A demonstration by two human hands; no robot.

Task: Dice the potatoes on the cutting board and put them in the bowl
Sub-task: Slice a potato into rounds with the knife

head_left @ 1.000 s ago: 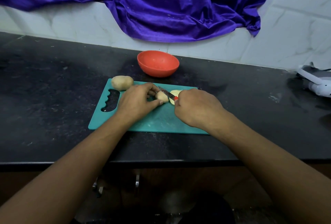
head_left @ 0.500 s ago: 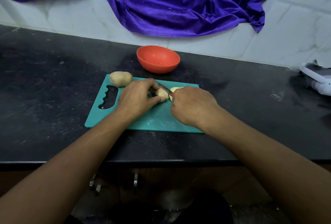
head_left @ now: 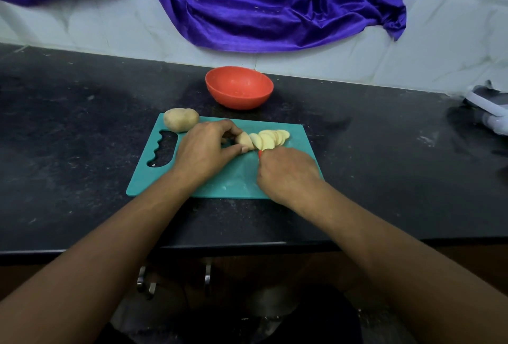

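Note:
A teal cutting board (head_left: 242,178) lies on the black counter. My left hand (head_left: 204,148) pinches the remaining end piece of a potato (head_left: 245,141) near the board's middle. Several pale round slices (head_left: 270,137) lean in a row just right of that piece. My right hand (head_left: 287,172) grips a knife with a red handle (head_left: 260,153); the blade is hidden among the slices. A whole unpeeled potato (head_left: 181,119) rests at the board's far left corner. The red bowl (head_left: 239,87) stands behind the board, and I see nothing in it.
The counter's front edge (head_left: 220,246) runs below the board. A white and grey appliance (head_left: 489,111) sits at the far right. A purple cloth (head_left: 247,0) hangs over the tiled wall behind.
My right hand has drawn back toward me, uncovering the row of slices. The piece under my left hand is shorter. The view has tilted slightly.

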